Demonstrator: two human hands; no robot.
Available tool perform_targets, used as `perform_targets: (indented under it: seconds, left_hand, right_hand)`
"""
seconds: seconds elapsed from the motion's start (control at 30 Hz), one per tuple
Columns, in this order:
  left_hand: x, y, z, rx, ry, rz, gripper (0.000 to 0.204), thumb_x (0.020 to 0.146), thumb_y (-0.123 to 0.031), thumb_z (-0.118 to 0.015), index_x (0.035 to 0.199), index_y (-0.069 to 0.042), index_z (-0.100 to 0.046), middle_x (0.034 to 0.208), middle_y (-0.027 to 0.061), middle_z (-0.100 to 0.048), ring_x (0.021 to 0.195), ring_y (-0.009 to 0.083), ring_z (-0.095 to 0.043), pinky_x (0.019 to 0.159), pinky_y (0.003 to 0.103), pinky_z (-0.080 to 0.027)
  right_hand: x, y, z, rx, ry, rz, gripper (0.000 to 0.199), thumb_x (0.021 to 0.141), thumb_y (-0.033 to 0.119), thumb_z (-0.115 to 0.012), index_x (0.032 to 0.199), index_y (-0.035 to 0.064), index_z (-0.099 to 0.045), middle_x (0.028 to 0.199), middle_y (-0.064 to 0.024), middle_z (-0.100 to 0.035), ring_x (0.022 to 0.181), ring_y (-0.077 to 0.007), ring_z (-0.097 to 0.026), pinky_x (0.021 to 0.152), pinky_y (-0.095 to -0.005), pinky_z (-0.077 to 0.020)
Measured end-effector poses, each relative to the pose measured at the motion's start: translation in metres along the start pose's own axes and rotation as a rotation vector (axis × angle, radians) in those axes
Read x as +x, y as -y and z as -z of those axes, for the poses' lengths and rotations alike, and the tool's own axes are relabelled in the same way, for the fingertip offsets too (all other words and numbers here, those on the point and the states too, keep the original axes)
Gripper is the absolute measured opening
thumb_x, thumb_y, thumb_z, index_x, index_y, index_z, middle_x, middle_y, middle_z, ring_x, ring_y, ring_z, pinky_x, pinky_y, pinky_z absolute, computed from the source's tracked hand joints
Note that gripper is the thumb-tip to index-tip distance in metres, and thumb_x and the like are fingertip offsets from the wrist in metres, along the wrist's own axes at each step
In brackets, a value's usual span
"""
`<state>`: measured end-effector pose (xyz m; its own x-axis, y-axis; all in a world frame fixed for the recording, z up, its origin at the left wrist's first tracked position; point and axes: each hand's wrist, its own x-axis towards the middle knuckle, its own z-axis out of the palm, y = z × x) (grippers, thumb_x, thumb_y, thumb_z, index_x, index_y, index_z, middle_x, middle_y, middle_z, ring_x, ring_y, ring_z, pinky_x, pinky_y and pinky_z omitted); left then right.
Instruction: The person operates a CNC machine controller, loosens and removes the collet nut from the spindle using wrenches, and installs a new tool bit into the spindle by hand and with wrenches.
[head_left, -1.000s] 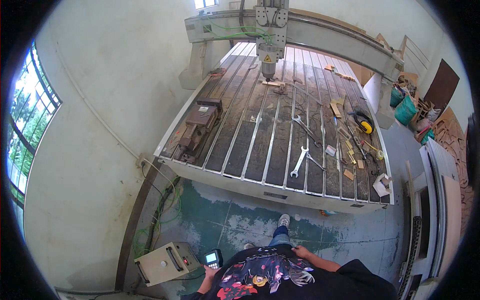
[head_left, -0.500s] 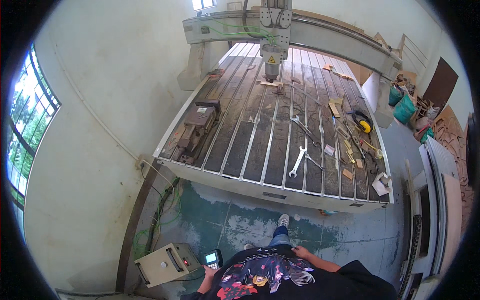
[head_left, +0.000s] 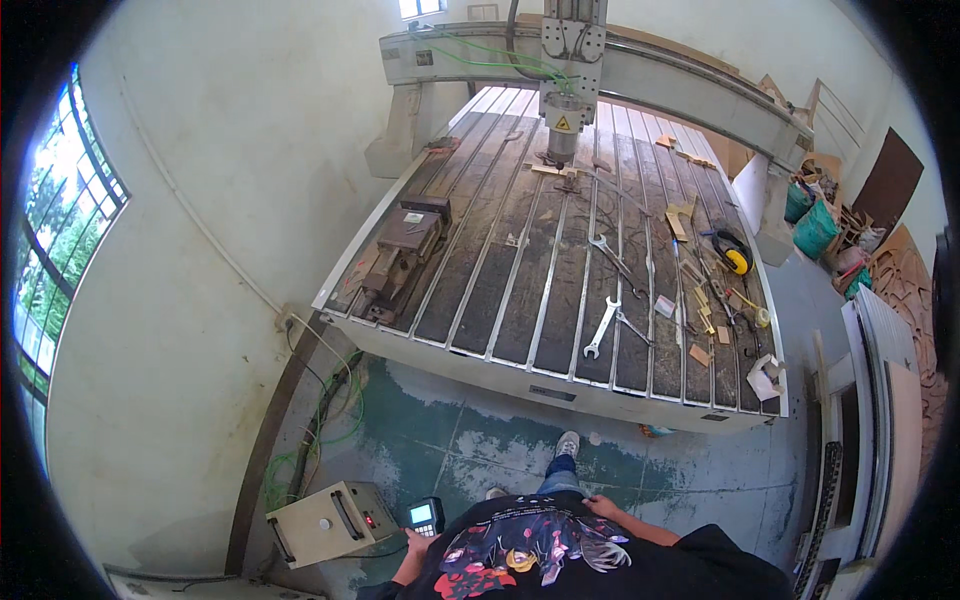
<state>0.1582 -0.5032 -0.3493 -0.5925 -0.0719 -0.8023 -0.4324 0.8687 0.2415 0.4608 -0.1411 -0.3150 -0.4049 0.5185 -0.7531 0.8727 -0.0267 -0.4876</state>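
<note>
My left hand (head_left: 416,545) is closed around a handheld controller (head_left: 425,515) with a lit screen and keys, low in the picture beside my shirt. At my waist is my right hand (head_left: 602,506), against the shirt's edge; its fingers are mostly hidden. Ahead stands a large router machine whose spindle (head_left: 562,140) hangs from the gantry (head_left: 690,85). The spindle's tip is just over a small wooden strip (head_left: 552,170) on the slotted machine bed (head_left: 480,290); whether they touch cannot be made out.
A heavy vise (head_left: 400,250) lies at the bed's left. Towards the right are an open-ended wrench (head_left: 601,328), another wrench (head_left: 618,265), yellow-black earmuffs (head_left: 735,255) and wood scraps (head_left: 699,355). A beige control box (head_left: 325,525) and green cables (head_left: 345,430) occupy the floor at left. Panels (head_left: 890,400) lean at right.
The view has turned slightly, so the bed and gantry appear a little further right. Whether the spindle itself moved cannot be told. Both hands keep their places.
</note>
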Motion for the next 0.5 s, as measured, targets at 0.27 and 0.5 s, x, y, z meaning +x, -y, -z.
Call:
perform_targets:
  seconds: [0.27, 0.5]
  left_hand:
    - [0.003, 0.001, 0.001, -0.001, -0.033, -0.049, 0.138, 0.037, -0.051, -0.081, 0.132, 0.006, 0.0, 0.125, 0.0289, -0.037, 0.117, 0.0346, -0.041, 0.096, 0.038, -0.037]
    - [0.004, 0.0, 0.0, 0.013, -0.05, -0.026, 0.138, 0.037, -0.053, -0.081, 0.132, 0.006, 0.001, 0.125, 0.0288, -0.037, 0.116, 0.0346, -0.041, 0.096, 0.038, -0.037]
  right_hand:
    - [0.001, 0.003, 0.003, -0.006, 0.047, -0.045, 0.05, 0.08, 0.051, -0.049, 0.096, 0.0047, -0.062, 0.084, -0.0135, -0.063, 0.081, -0.0278, -0.06, 0.073, -0.0374, -0.0451]
    - [-0.013, 0.018, 0.007, 0.028, 0.007, -0.047, 0.05, 0.08, 0.05, -0.05, 0.096, 0.0041, -0.062, 0.086, -0.014, -0.063, 0.084, -0.0279, -0.06, 0.074, -0.0376, -0.0449]
